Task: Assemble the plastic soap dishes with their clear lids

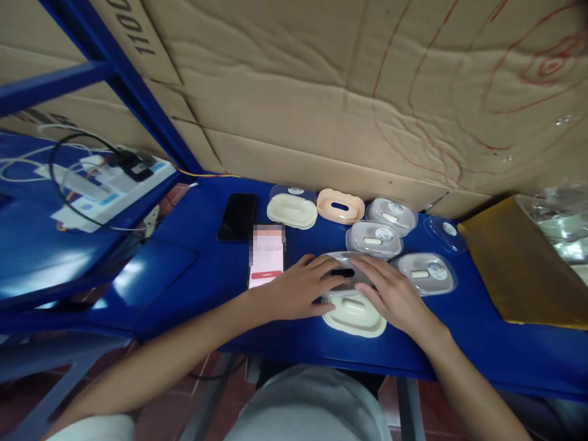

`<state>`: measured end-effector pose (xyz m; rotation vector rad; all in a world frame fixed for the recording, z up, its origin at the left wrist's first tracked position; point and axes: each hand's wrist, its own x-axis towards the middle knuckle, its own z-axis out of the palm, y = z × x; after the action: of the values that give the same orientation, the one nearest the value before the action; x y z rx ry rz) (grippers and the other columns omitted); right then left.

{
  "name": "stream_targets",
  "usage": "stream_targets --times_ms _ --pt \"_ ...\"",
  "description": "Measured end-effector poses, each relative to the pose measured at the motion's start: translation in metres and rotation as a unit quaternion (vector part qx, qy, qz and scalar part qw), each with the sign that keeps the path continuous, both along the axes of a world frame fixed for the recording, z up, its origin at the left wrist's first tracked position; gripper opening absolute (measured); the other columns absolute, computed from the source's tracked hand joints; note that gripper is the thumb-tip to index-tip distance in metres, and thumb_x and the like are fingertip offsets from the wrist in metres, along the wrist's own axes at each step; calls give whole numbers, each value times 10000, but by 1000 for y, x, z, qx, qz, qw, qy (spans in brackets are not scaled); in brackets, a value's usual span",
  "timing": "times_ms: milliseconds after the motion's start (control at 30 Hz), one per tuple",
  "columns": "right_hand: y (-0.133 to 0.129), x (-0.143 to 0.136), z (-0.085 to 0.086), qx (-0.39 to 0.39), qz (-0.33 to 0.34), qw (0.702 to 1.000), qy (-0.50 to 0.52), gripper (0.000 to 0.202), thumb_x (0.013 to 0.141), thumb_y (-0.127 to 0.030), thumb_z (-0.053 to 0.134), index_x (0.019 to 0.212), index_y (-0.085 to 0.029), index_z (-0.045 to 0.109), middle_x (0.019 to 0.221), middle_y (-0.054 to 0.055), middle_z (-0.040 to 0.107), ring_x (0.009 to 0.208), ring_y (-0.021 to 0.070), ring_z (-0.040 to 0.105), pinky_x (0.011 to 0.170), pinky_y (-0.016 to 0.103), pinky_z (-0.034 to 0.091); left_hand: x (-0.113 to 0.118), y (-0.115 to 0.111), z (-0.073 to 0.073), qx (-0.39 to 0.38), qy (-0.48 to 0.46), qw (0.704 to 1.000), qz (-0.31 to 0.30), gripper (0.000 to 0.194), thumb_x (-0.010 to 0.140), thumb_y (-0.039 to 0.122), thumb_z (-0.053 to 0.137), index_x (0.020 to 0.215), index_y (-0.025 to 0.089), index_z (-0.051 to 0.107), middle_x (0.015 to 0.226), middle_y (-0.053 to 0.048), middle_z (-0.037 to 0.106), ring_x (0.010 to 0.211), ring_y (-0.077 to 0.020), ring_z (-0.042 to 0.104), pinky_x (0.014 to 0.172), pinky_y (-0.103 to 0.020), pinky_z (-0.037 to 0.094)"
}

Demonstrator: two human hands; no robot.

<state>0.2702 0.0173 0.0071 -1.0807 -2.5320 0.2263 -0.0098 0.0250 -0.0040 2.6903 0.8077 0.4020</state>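
Note:
An oval see-through grey lid (339, 286) with a dark slot in its middle lies between my two hands. My left hand (312, 286) holds its left side, fingers across the top and thumb at the near edge. From the right, my right hand (390, 288) grips it with fingers over the far part and thumb on the near part. Just below, partly covered by the lid, is a cream oval dish (354, 318) with a raised middle. Close to my right hand sit a clear-covered grey dish (425, 274) and another grey dish (374, 239), each with a round sticker.
Farther back are a cream dish (291, 211), a peach oval piece (340, 206), a third grey dish (392, 215) and a clear cover (445, 234). Left are a black phone (237, 216), a lit phone (267, 254) and a power strip (110, 193). A carton (528, 263) stands right.

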Motion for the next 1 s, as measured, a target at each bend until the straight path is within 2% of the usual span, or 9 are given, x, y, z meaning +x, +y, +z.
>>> stream_targets --times_ms 233,433,567,667,733,833,1000 --pt "4 7 -17 -6 -12 1000 19 451 1152 -355 509 1596 -286 548 1602 106 618 1461 309 612 1176 531 572 -1 -8 -9 -16 2 1000 7 589 1068 418 675 1589 202 505 1675 -191 488 1535 -376 480 1199 -585 471" --pt "8 10 -21 4 -37 999 30 403 1150 -362 515 1527 -268 618 1565 117 641 1437 322 617 1173 566 562 -1 -6 -13 -20 -6 1000 11 601 1072 428 659 1611 231 481 1681 -184 482 1535 -374 480 1202 -583 475" --pt "2 9 -22 6 -41 998 39 361 1151 -366 520 1461 -263 673 1567 117 638 1463 327 594 1197 592 540 -1 -6 -10 -1 -13 1000 14 592 1064 406 681 1602 240 499 1676 -188 482 1555 -382 464 1232 -605 446" --pt "-8 11 -26 17 -39 998 39 366 1128 -399 576 1448 -260 689 1610 125 604 1510 358 552 1209 630 523 -1 -16 -5 19 6 999 30 611 1065 362 684 1628 251 473 1722 -202 415 1609 -404 390 1260 -662 391" --pt "-14 15 -29 20 -40 998 48 385 1118 -408 596 1470 -274 677 1621 125 596 1520 363 547 1207 635 526 -2 -23 -3 28 6 999 34 667 1062 399 693 1661 263 432 1748 -208 372 1628 -415 355 1266 -679 374" --pt "-18 25 -33 2 -47 997 60 464 1132 -403 562 1584 -301 577 1656 128 560 1521 332 556 1212 600 531 -3 -29 -2 31 -1 999 33 757 1015 502 753 1659 257 439 1749 -224 368 1620 -433 364 1267 -689 359" --pt "-5 35 -31 -8 -67 997 36 503 1145 -426 516 1630 -295 517 1654 140 552 1495 330 581 1202 577 543 -4 -7 -4 3 15 999 37 811 913 555 860 1584 223 546 1737 -237 382 1610 -458 365 1278 -674 330"
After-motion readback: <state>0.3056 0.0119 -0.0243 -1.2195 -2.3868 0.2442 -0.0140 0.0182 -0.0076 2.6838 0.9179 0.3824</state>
